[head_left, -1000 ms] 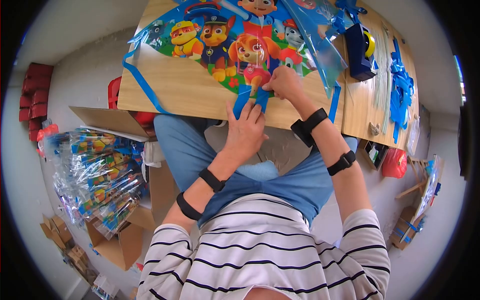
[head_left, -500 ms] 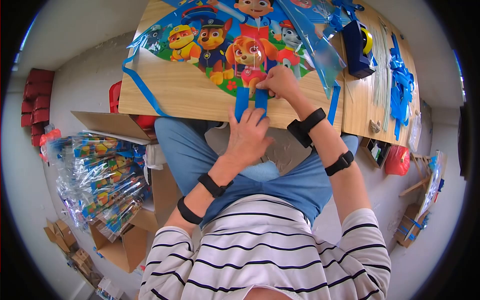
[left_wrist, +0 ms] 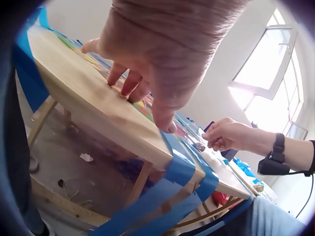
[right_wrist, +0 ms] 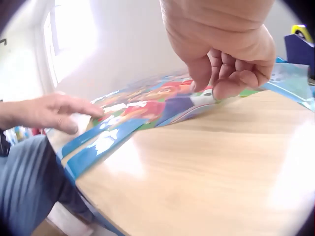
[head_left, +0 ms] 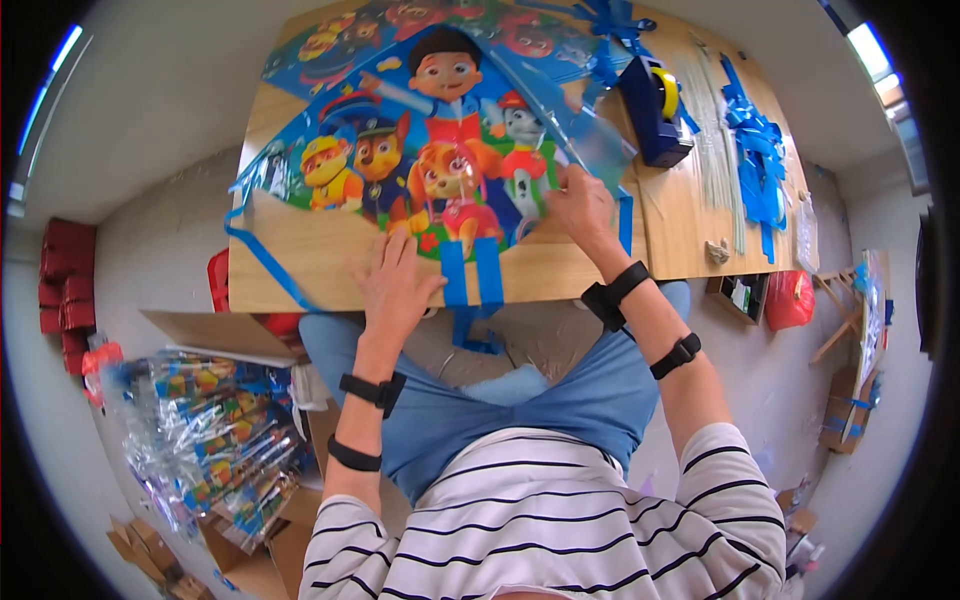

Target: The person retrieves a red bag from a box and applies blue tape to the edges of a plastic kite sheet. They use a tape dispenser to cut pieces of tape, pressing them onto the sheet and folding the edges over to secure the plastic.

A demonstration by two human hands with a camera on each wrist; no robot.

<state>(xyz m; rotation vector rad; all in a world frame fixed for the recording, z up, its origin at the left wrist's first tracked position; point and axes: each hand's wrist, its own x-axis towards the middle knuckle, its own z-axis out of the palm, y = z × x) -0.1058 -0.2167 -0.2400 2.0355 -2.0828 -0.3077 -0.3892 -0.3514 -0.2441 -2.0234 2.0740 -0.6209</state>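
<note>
A printed plastic kite [head_left: 390,120] with cartoon dogs and a boy lies on the wooden table [head_left: 345,265]. Two blue ribbon tails [head_left: 487,275] run from its lower tip over the table's front edge. My left hand [head_left: 392,290] rests with straight, spread fingers on the kite's lower left edge; in the left wrist view the fingertips touch the print. At the lower right edge my right hand [head_left: 585,212] pinches the rim between thumb and curled fingers. In the right wrist view, the kite's edge [right_wrist: 170,120] is slightly raised beside that hand.
A blue tape dispenser [head_left: 655,110] with yellow tape stands at right, near thin pale rods [head_left: 710,140] and a heap of blue ribbons [head_left: 755,150]. Another blue ribbon [head_left: 265,260] hangs at the left. Wrapped printed packs [head_left: 215,430] sit by a cardboard box [head_left: 250,560] on the floor.
Both hands have left the ribbons at the lower tip. The left moved left onto the kite's edge, the right moved up along the right edge. The view shifted, and the ribbon ends now hang over the edge.
</note>
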